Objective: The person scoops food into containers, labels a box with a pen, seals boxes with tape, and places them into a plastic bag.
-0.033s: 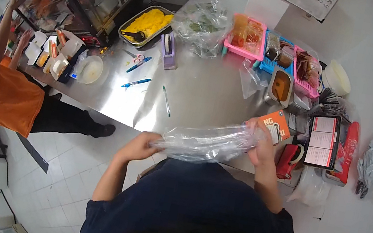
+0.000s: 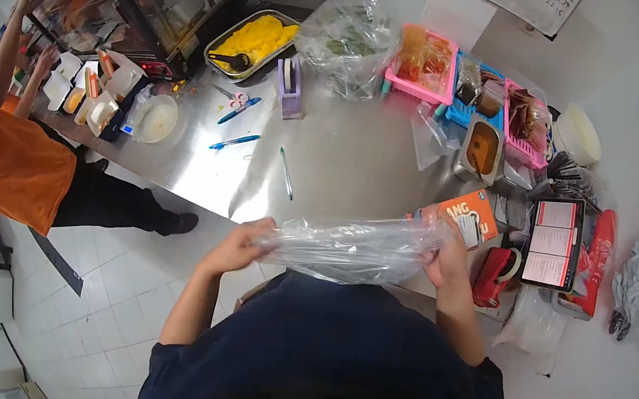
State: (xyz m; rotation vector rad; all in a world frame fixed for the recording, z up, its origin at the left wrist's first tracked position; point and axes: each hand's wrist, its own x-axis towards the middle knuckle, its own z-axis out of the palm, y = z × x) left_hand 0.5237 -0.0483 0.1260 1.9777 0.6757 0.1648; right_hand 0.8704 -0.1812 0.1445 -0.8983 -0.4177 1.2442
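Note:
A clear plastic bag [image 2: 345, 247], or a bundle of such bags, stretches crosswise in front of my body, just over the near edge of the steel table [image 2: 343, 165]. My left hand [image 2: 241, 246] is closed on its left end. At the other end my right hand [image 2: 447, 252] grips the plastic, with the thumb underneath. Folds and glare hide whether anything lies inside the bag. Just beyond my right hand lies an orange printed card or box [image 2: 484, 211]. A green pen [image 2: 286, 174] rests on the table past the bag.
Along the back stand a tray of yellow food [image 2: 258, 39], a purple tape dispenser [image 2: 288, 90], a bag of greens [image 2: 347, 42], and pink baskets [image 2: 424, 68]. A red tape dispenser [image 2: 496, 278] and a tablet [image 2: 553, 241] are at right. A person in orange [image 2: 6, 157] stands left.
The left end of the plastic has risen slightly with my left hand, and the plastic looks flatter. My right hand stays in nearly the same place.

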